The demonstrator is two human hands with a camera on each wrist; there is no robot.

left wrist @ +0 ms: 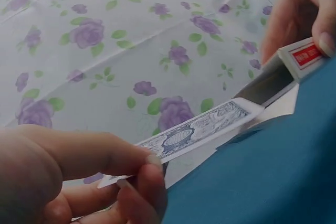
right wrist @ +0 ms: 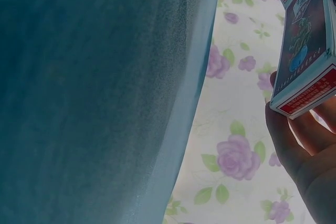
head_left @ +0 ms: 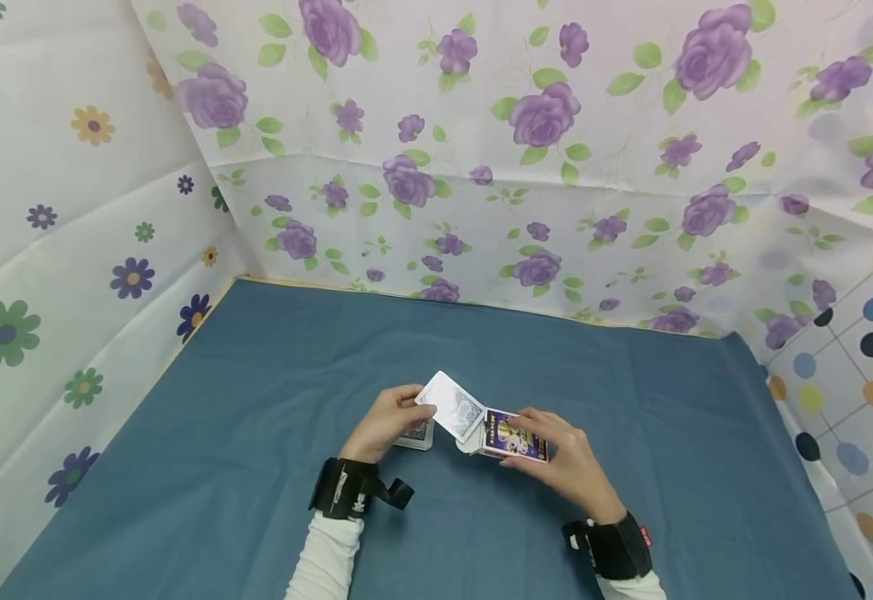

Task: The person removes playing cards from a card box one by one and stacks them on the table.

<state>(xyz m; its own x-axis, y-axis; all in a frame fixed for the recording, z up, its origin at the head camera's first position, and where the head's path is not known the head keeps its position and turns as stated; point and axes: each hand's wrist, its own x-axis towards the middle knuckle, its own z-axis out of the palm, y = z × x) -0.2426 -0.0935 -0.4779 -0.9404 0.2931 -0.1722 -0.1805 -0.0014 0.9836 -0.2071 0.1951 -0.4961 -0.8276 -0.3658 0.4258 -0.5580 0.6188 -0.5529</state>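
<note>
Between thumb and fingers my left hand [head_left: 389, 423] pinches a playing card [head_left: 451, 406] with a patterned back; whether more cards lie under it I cannot tell. Its far corner is at the mouth of a card box [head_left: 515, 435], which my right hand [head_left: 562, 457] grips by the sides. In the left wrist view the box [left wrist: 302, 61] has its end flap open and its inside looks dark. More cards [head_left: 416, 436] lie on the cloth below my left hand, partly hidden by it. The right wrist view shows the printed box [right wrist: 304, 40] held by the fingers [right wrist: 294, 145].
A blue cloth [head_left: 256, 467] covers the table. Flowered sheets [head_left: 481, 175] hang behind it and on the left, and a dotted sheet [head_left: 849, 417] on the right. Black straps [head_left: 346, 489] are round both wrists, one with a loose end.
</note>
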